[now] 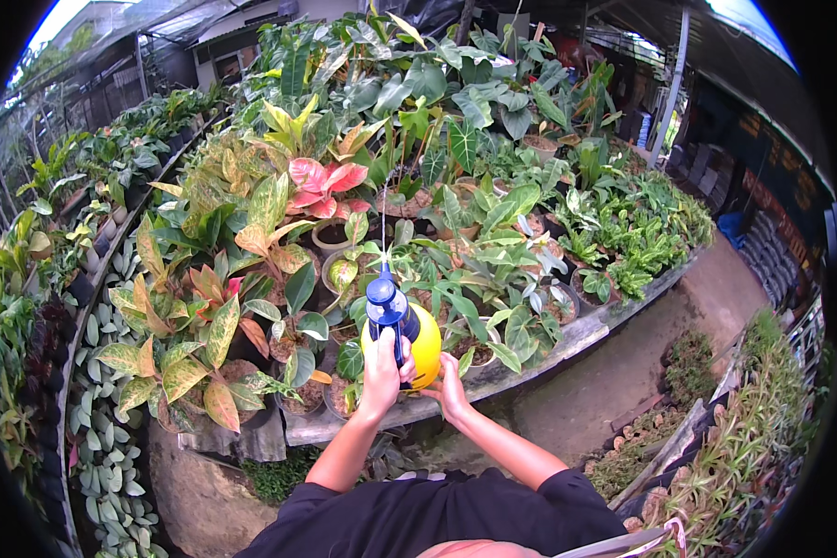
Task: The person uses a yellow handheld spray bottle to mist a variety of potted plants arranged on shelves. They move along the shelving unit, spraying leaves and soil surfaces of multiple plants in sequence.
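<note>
Both my hands are on a pump sprayer [425,346] with a yellow tank and a blue top, held up in front of me. My left hand [381,374] is closed round its dark blue handle below the pump knob. My right hand [450,391] holds the lower right side of the tank, with some fingers hidden behind it. From the blue nozzle [385,271] a thin stream of water [384,219] shoots forward over the potted plants. A plant with pink-red leaves [322,186] stands just left of the stream.
Potted foliage plants crowd a raised bench [567,355] in front of me. Yellow-green speckled plants [221,335] stand at its left. A concrete path [623,400] runs along its near right side. Another planted bed [739,446] lies at right, and a metal post [671,88] rises behind.
</note>
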Demonstrator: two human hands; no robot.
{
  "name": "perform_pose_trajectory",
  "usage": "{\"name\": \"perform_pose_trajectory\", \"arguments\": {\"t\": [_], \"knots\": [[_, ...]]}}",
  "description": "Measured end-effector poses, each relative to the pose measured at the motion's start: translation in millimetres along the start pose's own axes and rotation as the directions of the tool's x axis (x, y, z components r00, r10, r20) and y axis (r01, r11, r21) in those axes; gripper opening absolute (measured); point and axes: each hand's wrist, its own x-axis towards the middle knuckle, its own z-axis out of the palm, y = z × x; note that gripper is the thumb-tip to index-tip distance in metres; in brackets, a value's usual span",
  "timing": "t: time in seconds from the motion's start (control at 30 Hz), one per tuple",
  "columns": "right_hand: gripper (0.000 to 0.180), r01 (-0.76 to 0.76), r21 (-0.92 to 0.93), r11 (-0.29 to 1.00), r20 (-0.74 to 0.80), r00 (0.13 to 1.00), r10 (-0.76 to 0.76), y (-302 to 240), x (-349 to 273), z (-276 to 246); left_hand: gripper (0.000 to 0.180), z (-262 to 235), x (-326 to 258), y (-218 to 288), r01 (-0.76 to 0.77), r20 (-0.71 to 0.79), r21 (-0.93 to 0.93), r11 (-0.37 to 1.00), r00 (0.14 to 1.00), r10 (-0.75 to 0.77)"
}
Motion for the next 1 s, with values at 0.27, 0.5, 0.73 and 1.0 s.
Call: {"name": "perform_pose_trajectory", "arguments": {"t": [0.27,0.5,0.73,1.0], "knots": [[0.050,-0.073,0.027,0.997,0.030,0.997,0.072,24.3,-6.4,3.1,0.039,-7.9,-14.8,-8.6,0.030,0.009,0.124,0.992,0.999,-0.031],[0.048,-0.070,0.057,0.996,0.004,0.998,0.070,10.8,0.7,1.9,0.039,-2.0,0.4,1.1,0.060,0.028,0.116,0.991,0.998,-0.064],[0.044,0.138,0.106,0.985,0.011,0.990,-0.140,-78.7,66.6,34.4,0.039,13.2,75.8,48.4,-0.138,0.165,0.096,0.986,0.979,0.121],[0.044,0.199,0.116,0.973,-0.055,0.979,-0.194,-123.5,105.1,72.0,0.039,8.2,122.3,72.5,-0.222,0.229,0.112,0.969,0.954,0.192]]}}
